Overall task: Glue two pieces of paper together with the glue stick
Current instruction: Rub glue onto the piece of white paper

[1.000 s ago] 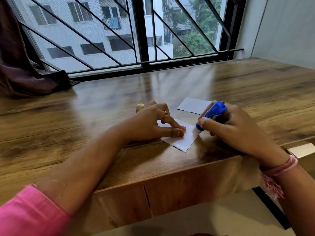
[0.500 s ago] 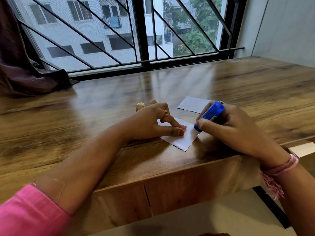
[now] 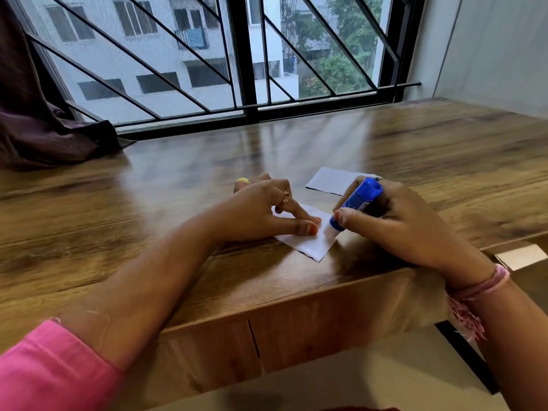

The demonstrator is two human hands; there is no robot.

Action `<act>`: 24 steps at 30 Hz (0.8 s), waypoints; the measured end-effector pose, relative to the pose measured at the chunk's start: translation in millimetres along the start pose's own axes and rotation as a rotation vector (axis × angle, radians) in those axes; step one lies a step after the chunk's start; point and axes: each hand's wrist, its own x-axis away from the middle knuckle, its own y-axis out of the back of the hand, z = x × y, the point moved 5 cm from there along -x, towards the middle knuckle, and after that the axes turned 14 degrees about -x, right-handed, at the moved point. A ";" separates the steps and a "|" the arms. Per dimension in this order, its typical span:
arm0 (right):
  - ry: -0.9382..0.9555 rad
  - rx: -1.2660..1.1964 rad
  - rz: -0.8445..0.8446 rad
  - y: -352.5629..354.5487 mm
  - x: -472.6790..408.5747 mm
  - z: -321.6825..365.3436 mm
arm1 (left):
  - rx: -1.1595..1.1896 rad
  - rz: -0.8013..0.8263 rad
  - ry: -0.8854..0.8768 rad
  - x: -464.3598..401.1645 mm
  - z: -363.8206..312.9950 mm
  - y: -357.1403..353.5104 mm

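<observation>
A small white paper (image 3: 308, 241) lies near the front edge of the wooden table (image 3: 148, 221). My left hand (image 3: 267, 209) presses it flat with straight fingers. My right hand (image 3: 394, 221) grips a blue glue stick (image 3: 357, 201), tilted, its white tip touching the paper's right part. A second white paper (image 3: 332, 180) lies just behind, partly hidden by the glue stick and my right hand.
A small yellow thing (image 3: 242, 180) peeks out behind my left hand. A barred window (image 3: 237, 54) runs along the table's far edge, with a dark curtain (image 3: 35, 126) bunched at the far left. A light box corner (image 3: 519, 256) sits right of the table.
The glue stick's tip has slid a little down and left over the near paper. My left hand has stayed in place on the paper.
</observation>
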 end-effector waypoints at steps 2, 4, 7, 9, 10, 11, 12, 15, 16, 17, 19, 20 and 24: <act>0.024 -0.015 0.093 -5.9 2.3 4.6 | 0.014 -0.004 -0.003 -0.1 0.3 0.3; 0.033 -0.032 0.104 -6.1 2.9 6.1 | 0.016 -0.004 -0.002 -0.3 0.8 0.4; 0.031 -0.044 0.051 -2.2 1.4 4.6 | 0.000 0.002 -0.007 -0.3 0.6 0.1; 0.037 -0.046 0.090 -4.7 2.0 5.6 | -0.002 0.003 -0.004 -0.3 1.1 0.5; 0.043 -0.044 0.119 -6.5 2.7 6.6 | 0.001 0.003 -0.004 -0.3 1.2 0.6; 0.045 -0.044 0.138 -7.4 3.4 7.2 | 0.004 0.001 -0.005 -0.1 1.0 0.7; 0.046 -0.048 0.141 -7.1 3.4 7.2 | 0.009 -0.002 -0.006 -0.1 0.7 0.8; 0.050 -0.059 0.118 -4.9 2.6 6.1 | 0.021 -0.005 -0.008 0.3 0.0 0.8; 0.051 -0.057 0.126 -5.7 2.4 6.0 | 0.017 -0.005 -0.008 0.2 0.0 0.8; 0.052 -0.055 0.144 -7.0 2.9 6.2 | 0.011 -0.003 -0.009 0.1 0.2 1.0; 0.054 -0.064 0.172 -8.7 3.9 6.1 | 0.004 0.006 -0.007 -0.1 0.3 0.7; 0.053 -0.065 0.171 -8.3 3.9 5.5 | 0.003 0.010 -0.006 -0.1 0.2 0.7; 0.040 -0.068 0.154 -6.9 3.1 3.9 | 0.002 0.010 -0.010 0.3 -0.8 1.0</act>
